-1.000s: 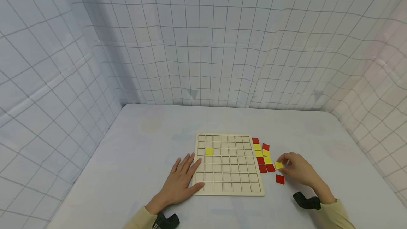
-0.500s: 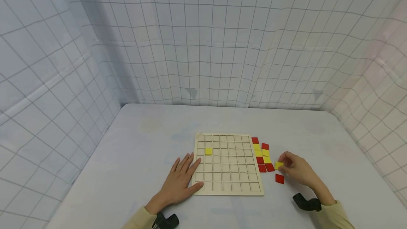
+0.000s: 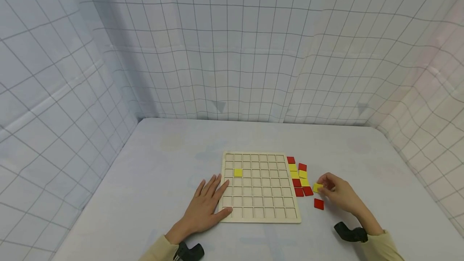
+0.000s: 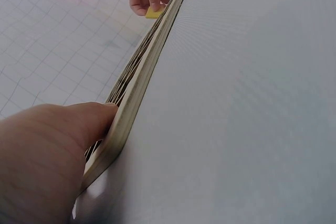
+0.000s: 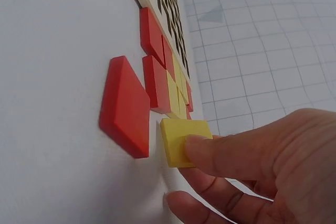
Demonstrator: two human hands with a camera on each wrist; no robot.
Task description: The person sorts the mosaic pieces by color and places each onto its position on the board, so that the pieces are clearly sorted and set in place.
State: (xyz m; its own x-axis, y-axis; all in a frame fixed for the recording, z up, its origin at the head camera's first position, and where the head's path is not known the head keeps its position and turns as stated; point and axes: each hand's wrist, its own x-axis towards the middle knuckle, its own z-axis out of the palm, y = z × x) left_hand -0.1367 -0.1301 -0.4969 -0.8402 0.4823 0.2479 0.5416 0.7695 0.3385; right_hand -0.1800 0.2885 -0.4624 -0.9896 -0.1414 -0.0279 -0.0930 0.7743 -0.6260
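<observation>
The left hand (image 3: pixel 203 210) lay with straight, spread fingers over the left edge of the pale gridded board (image 3: pixel 259 191), its thumb across the near left corner, holding the edge down without gripping it. Of the hands, only the right hand (image 3: pixel 338 191) had hold of something: its thumb and fingers pinched a yellow tile (image 5: pixel 177 135), well to the right of the board. Just beside that, nearer the person, a lone red tile (image 5: pixel 126 108) lay flat on the bench (image 3: pixel 181 148). Between the pinched piece and the board stood two uneven columns of red and yellow tiles (image 3: pixel 297 183), the inner one along the board's right edge. A single yellow square (image 3: pixel 238 172) sat in the board's third row from the far side, second column from the left. A dark device (image 3: pixel 349 232) was at the right wrist, and white cloth (image 3: pixel 250 51) with grid lines hung behind the bench.
</observation>
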